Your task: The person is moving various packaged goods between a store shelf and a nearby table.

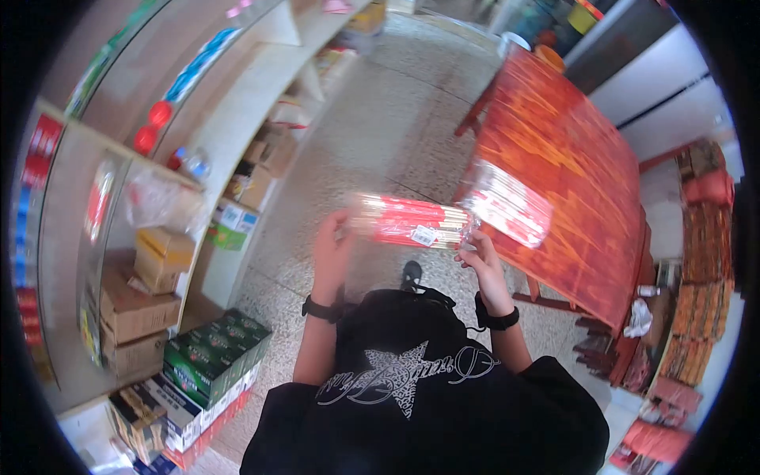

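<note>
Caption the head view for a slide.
Both hands, left hand and right hand, hold a clear packet of red-wrapped sticks beside a red wooden table.

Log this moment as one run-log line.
left hand: grips left end of chopstick pack | right hand: grips its right end | pack: level, chest height, above floor | red table: right, second pack at its edge

I'm standing on a speckled floor (396, 119) w/ shelves (237, 103) running along my left, boxes (134, 313) sitting under them. A red wooden table (570, 158) is standing on my right; daylight's coming in.
</note>
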A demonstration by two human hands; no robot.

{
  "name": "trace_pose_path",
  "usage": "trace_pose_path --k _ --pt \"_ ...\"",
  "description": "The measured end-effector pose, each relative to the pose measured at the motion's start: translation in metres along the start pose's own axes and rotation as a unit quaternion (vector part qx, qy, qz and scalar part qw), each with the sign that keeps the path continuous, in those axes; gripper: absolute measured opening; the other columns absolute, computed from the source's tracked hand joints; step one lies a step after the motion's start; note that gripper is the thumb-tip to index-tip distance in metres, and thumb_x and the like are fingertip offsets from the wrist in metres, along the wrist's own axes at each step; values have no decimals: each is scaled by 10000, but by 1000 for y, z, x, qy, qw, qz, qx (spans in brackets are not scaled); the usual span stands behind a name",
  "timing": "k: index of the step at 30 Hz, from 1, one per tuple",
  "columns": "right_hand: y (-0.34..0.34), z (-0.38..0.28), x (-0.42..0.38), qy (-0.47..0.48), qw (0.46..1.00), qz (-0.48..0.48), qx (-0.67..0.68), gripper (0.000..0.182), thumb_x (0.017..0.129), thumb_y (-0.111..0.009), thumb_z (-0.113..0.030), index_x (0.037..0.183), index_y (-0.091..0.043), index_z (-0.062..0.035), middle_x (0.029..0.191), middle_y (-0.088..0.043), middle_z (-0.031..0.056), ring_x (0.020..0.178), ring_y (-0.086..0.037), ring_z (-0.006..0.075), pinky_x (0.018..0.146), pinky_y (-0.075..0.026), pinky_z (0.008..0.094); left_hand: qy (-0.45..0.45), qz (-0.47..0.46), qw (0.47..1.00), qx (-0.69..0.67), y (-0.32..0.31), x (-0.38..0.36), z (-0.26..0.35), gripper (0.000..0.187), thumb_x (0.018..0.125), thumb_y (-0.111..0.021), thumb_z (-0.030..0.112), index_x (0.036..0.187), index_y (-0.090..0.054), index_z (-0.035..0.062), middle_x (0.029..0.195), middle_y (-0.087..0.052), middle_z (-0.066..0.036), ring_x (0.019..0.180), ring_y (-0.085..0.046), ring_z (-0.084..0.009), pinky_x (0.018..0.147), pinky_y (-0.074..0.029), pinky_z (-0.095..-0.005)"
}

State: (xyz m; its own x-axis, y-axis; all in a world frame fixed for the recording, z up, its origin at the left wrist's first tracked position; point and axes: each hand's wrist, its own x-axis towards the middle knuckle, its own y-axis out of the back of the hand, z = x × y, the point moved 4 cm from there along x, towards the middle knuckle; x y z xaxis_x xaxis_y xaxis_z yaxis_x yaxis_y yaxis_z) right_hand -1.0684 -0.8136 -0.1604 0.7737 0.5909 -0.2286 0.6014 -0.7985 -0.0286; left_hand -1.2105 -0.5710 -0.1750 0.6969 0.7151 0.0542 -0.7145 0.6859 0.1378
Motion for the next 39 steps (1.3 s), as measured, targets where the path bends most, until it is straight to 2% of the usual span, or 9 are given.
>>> trace_pose_path --k 9,12,13,20,22,24,32,33,39 --pt "161 74 -23 -90 979 184 13 383 824 -581 -121 1161 -423 -28 994 -569 71 934 -562 161 801 -414 267 64 -262 962 -38 -188 18 -81 245 793 -589 43 1032 -539 35 994 -602 -79 910 -574 -160 813 -450 -291" --pt "171 106 -15 -70 973 218 16 351 802 -610 -95 1091 -430 -11 914 -509 54 844 -489 119 764 -414 257 49 -226 961 149 -210 18 -86 250 785 -605 63 1024 -536 36 974 -612 -76 888 -587 -163 801 -458 -296" --pt "172 111 -14 -58 975 213 30 323 817 -578 -63 1094 -421 -6 1001 -568 118 935 -562 178 854 -432 304 41 -207 966 152 -213 18 -81 245 775 -620 84 1002 -542 32 941 -621 -72 877 -594 -151 781 -460 -288" --pt "184 127 1 -30 962 265 53 271 815 -567 -43 1033 -414 5 993 -561 126 898 -578 192 818 -457 310 32 -225 954 195 -233 36 -55 208 768 -620 103 951 -552 29 888 -622 -79 833 -600 -158 718 -458 -281" --pt "189 122 9 -40 962 265 58 279 803 -572 -40 1029 -415 4 983 -552 118 903 -565 180 796 -458 300 46 -240 932 267 -242 44 -49 242 791 -578 129 1005 -566 16 971 -621 -151 925 -596 -290 804 -458 -370" --pt "193 120 17 -48 961 267 62 287 792 -578 -37 1025 -416 3 974 -542 109 908 -552 167 774 -460 290 35 -228 942 245 -250 50 -45 242 790 -576 131 1003 -561 19 966 -617 -149 921 -592 -298 803 -455 -375" --pt "180 107 17 8 936 348 40 495 793 -581 -52 1223 -354 43 1148 -447 161 1067 -474 206 871 -412 309 -28 -221 942 252 -239 60 -49 287 757 -639 167 1002 -564 40 973 -593 -135 944 -562 -291 829 -436 -374" --pt "168 81 8 -6 909 393 -139 594 807 -576 -61 1307 -277 52 1259 -345 207 1148 -390 251 929 -367 335 -54 -214 949 227 -229 56 -47 308 749 -652 178 1009 -566 40 994 -584 -136 974 -544 -293 853 -421 -379" --pt "91 25 16 120 906 351 -205 599 805 -580 -54 1317 -285 44 1321 -326 191 1054 -425 231 924 -364 325 -81 -118 965 218 -129 43 -68 421 728 -691 195 1103 -549 68 1072 -543 -129 985 -536 -250 800 -454 -360"
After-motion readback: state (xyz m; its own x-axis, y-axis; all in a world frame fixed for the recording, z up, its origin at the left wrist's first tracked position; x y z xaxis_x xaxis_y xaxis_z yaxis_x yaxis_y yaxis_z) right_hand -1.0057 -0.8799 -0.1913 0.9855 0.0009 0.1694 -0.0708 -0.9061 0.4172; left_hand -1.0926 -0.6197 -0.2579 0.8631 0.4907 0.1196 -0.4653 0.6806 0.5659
